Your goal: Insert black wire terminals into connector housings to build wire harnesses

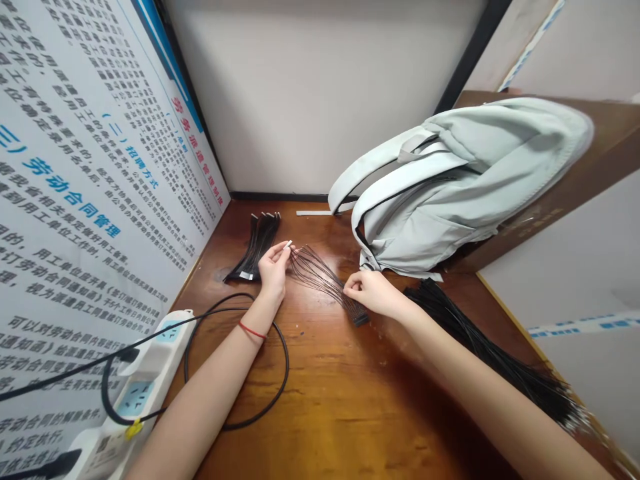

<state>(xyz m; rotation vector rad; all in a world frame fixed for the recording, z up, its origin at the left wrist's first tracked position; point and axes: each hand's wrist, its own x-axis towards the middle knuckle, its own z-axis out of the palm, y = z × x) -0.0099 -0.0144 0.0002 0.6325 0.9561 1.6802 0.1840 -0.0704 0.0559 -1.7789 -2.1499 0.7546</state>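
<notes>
From the head camera, the left hand (274,270) is pinching a small white connector (288,245) between thumb and fingers. The right hand (367,293) is grasping a fanned wire harness (317,275) just above its black connector (359,319), and the thin wires are spreading out between both hands over a varnished wooden desk (340,407). A bundled black harness (257,250) is lying just beside the left hand, a larger black wire bundle (480,347) is trailing off to the right, and a pale grey backpack (450,187) is sitting beyond the right hand. A power strip (145,380) is lying near the left forearm.
</notes>
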